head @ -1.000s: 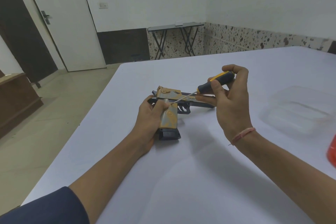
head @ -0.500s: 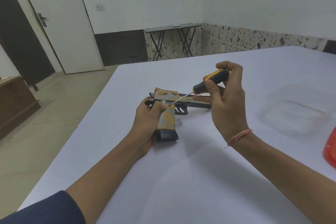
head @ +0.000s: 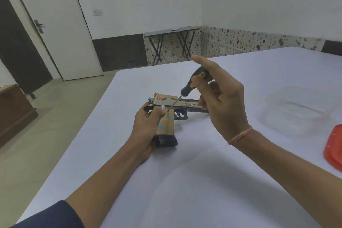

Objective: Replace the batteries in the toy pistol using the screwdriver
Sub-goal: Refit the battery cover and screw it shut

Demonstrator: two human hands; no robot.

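A wide white table (head: 185, 181) fills the view. A clear, shallow plastic container (head: 299, 109) sits toward its right side, and a red plastic lid (head: 335, 146) is cut off by the right edge of the view. Near the middle, a tan and dark grey plastic toy pistol (head: 166, 124) lies on its side, barrel pointing right. The left hand (head: 146, 127) wraps the pistol's handle, thumb on top, pinning it to the table. The right hand (head: 225, 105) hovers above the barrel and pinches the handle of a small black and yellow screwdriver (head: 187, 90) between thumb and fingers. A second ago all its fingers were curled round that handle; now the index finger points straight up and more of the handle's black side shows. This suggests the hand is between turns, shifting its hold to twist again. The thin metal shaft slants down and left, and its tip sits on the top of the pistol's handle, just beside the left thumb. A screw is probably there, though it is too small to make out. The battery cover looks unopened, so the task seems to be at an early stage.
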